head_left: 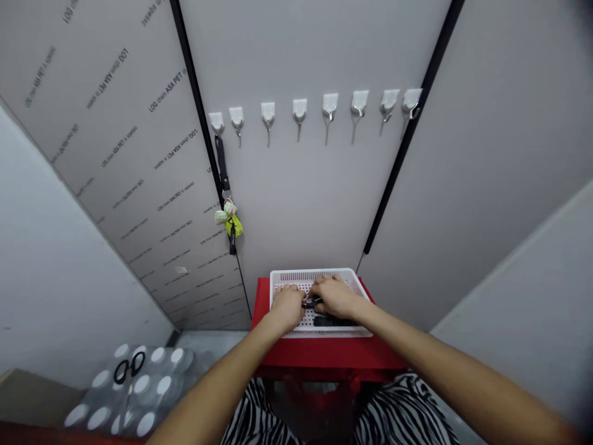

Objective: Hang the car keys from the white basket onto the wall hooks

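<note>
A white perforated basket (319,275) sits on a small red table (324,353) against the grey wall. Both hands are inside the basket. My left hand (287,306) and my right hand (334,295) are curled over a small dark object (311,303) between them, which looks like a key ring or strap. Another dark item (324,321) lies in the basket under my right wrist. Above, a row of several white wall hooks (299,110) runs across the panel. A black strap with a yellow and pale-green keychain (228,217) hangs from the leftmost hook (216,121).
Black scissors (130,366) lie on a dotted grey surface at the lower left. A printed protective film covers the left wall panel (115,154). Zebra-patterned clothing (398,414) shows below the table edge.
</note>
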Demonstrator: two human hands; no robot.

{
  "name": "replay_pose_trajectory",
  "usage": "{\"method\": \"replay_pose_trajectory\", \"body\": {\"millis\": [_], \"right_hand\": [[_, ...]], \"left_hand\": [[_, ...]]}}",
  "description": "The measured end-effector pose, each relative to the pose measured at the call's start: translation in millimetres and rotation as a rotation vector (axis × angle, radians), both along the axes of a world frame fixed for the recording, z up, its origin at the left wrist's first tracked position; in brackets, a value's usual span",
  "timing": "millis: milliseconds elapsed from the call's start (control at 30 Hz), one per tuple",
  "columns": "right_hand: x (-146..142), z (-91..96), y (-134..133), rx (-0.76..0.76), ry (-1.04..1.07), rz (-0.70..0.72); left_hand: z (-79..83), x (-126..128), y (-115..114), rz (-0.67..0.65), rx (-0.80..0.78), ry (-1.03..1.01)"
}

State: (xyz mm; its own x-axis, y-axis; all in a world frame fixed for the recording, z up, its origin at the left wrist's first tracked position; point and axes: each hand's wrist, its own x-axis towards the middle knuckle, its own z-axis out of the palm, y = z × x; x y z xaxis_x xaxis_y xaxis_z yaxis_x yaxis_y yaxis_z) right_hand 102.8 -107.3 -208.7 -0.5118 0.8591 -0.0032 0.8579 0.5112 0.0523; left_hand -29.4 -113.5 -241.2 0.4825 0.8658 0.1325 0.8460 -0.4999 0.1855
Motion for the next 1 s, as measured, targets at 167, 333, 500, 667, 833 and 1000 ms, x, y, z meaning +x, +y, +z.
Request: {"method": "replay_pose_trajectory", "body": {"millis": [167, 333, 500, 667, 833, 1000], "right_hand": [[8.8, -1.8, 0.9, 0.017, 0.101, -0.014], [28.1, 17.4, 7.2, -0.158, 0.505, -0.141], [8.3, 42.4, 6.4, -0.319, 1.001, -0.098], [-26.3, 67.0, 7.5, -0.356, 1.186, 0.066], [-55.1, 98.6, 19.6, -0.256, 1.34, 0.038], [-93.1, 147.6, 46.2, -0.08, 1.343, 0.035]], "left_hand": [[-0.7, 1.4, 10.9, -0.007, -0.019, -0.194], [24.2, -19.6, 19.6, 0.061, -0.336, -0.897], [51.5, -23.2, 11.9, -0.066, -0.651, -1.343], [66.0, -23.1, 4.2, -0.211, -0.798, -1.516], [85.5, -29.4, 8.9, -0.109, -0.652, -1.694], [123.7, -43.9, 28.7, 0.052, -0.294, -1.778]]}}
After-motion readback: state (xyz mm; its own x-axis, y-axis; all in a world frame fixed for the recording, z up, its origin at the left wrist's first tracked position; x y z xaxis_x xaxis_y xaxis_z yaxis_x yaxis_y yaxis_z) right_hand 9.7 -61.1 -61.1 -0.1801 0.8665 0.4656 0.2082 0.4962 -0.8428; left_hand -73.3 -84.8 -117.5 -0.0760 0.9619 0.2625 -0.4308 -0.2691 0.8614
